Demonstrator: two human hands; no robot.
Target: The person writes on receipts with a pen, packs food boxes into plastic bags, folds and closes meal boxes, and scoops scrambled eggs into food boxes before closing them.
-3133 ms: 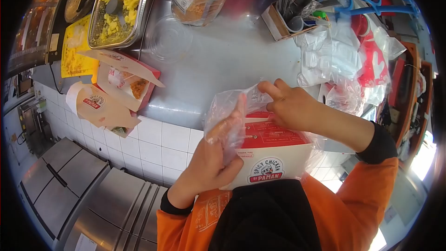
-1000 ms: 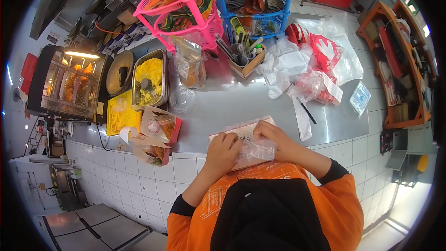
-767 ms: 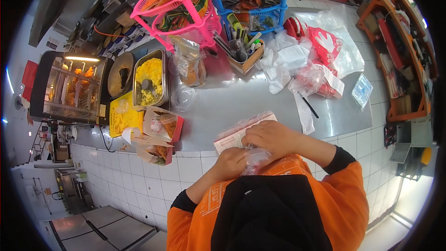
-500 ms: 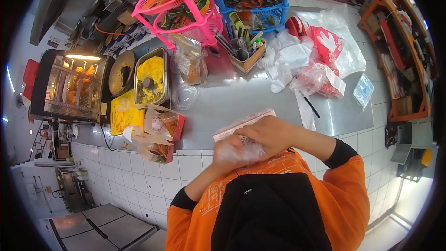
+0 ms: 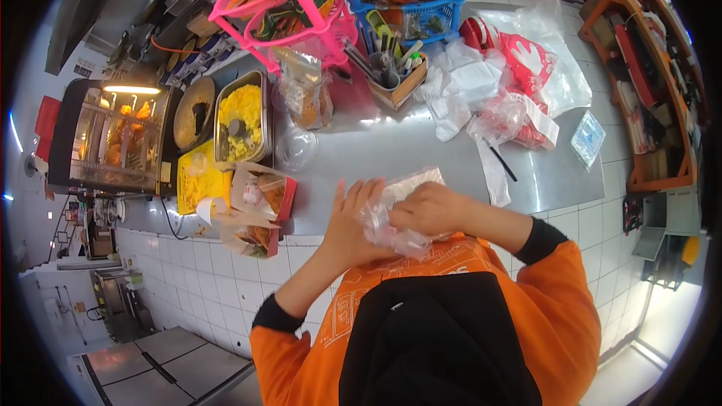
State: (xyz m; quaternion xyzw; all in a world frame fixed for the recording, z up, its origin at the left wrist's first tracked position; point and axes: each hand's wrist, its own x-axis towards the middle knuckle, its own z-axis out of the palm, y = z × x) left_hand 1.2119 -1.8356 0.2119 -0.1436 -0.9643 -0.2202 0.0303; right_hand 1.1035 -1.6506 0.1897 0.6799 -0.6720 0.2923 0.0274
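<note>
Close to my body at the counter's front edge, a clear plastic bag (image 5: 412, 243) is bunched between my hands. My left hand (image 5: 352, 224) lies against the bag's left side, its fingers spread and pointing away from me. My right hand (image 5: 430, 208) is closed on the bag's upper part. Behind my hands a pale printed box (image 5: 414, 183) shows in part; how far it sits inside the bag is hidden. Two open paper boxes of food, one (image 5: 272, 197) behind the other (image 5: 252, 237), stand to the left.
Left on the steel counter (image 5: 353, 154) are a lit food warmer (image 5: 116, 139), a tray of yellow food (image 5: 242, 116) and a yellow board (image 5: 201, 180). Pink (image 5: 301, 11) and blue baskets (image 5: 410, 15) stand behind, beside a pen holder (image 5: 398, 86). Plastic bags (image 5: 470, 79) lie right.
My left hand has opened and moved up and left, its fingers now spread. My right hand has shifted slightly, and more of the crumpled bag shows between my hands.
</note>
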